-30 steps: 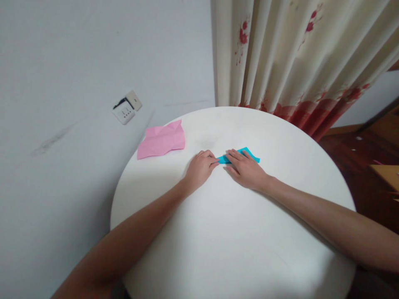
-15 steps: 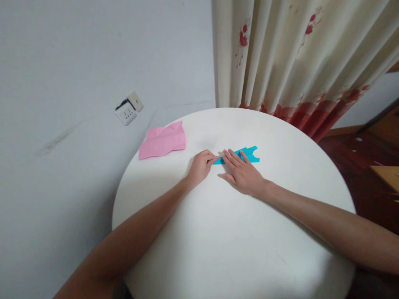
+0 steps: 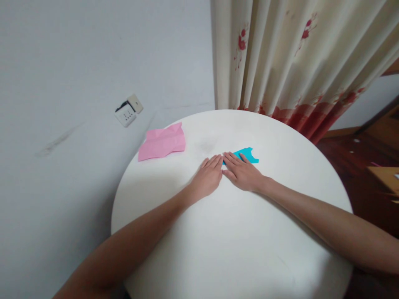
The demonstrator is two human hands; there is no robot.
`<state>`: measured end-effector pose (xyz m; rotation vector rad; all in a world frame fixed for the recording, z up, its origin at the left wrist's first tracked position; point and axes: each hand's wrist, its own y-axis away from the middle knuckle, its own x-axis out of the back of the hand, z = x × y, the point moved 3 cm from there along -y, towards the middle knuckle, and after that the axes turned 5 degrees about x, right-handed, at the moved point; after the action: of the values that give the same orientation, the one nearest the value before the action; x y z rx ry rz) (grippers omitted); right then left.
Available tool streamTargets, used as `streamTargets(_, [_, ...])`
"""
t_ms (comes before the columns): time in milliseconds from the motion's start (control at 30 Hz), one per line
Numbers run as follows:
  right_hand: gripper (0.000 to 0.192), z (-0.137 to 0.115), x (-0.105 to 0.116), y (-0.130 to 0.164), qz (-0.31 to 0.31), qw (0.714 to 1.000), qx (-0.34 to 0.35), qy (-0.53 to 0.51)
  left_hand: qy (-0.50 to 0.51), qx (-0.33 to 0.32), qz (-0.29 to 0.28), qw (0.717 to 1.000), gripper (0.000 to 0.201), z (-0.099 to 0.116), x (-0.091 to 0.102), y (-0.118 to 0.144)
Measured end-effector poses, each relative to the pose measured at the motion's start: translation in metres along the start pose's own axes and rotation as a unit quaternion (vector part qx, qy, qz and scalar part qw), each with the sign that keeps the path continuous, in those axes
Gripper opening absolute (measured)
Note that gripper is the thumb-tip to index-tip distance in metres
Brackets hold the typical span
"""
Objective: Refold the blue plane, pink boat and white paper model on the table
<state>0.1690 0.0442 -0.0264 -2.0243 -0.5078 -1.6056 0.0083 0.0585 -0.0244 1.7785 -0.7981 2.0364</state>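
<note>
1. The blue paper (image 3: 247, 155) lies flat on the round white table (image 3: 237, 245), a little beyond the middle, mostly hidden under the hands; only its far right end shows, with a notched edge.
2. The left hand (image 3: 209, 177) lies palm down, fingers straight and together, pressing on the table at the paper's left end. It grips nothing.
3. The right hand (image 3: 243, 172) lies the same way, flat and spread over the paper's middle, its fingers touching those of the left hand. It too presses rather than grasps.
4. Handling, as a judgement: the paper looks thin, light and limp, already folded into a narrow strip (so somewhat stiffer along its creases). It would slide easily on the smooth tabletop and could tear or crumple if pinched hard. The free right end, or a long edge, seems the best place to lift it.
5. A pink paper (image 3: 162, 141), creased and opened out, rests near the table's far left edge, well apart from both hands.
6. No containers are in view.
7. Behind are a wall with a socket (image 3: 129, 112) and a flowered curtain (image 3: 293, 62).
</note>
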Motion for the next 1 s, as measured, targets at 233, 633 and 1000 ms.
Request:
streamTargets(233, [0.077, 0.008, 0.0, 0.002, -0.003, 1.0, -0.021, 0.02, -0.017, 0.002, -0.053, 0.998, 0.06, 0.003, 0.0, 0.004])
streamTargets(633, [0.091, 0.061, 0.006, 0.015, 0.039, 0.968, -0.243, 0.042, -0.036, -0.006, -0.066, 0.997, 0.068, 0.002, 0.001, 0.003])
streamTargets(1000, [0.072, 0.009, 0.006, -0.001, 0.053, 0.998, -0.022, -0.017, -0.032, -0.024, -0.041, 0.998, 0.06, 0.002, 0.0, 0.003])
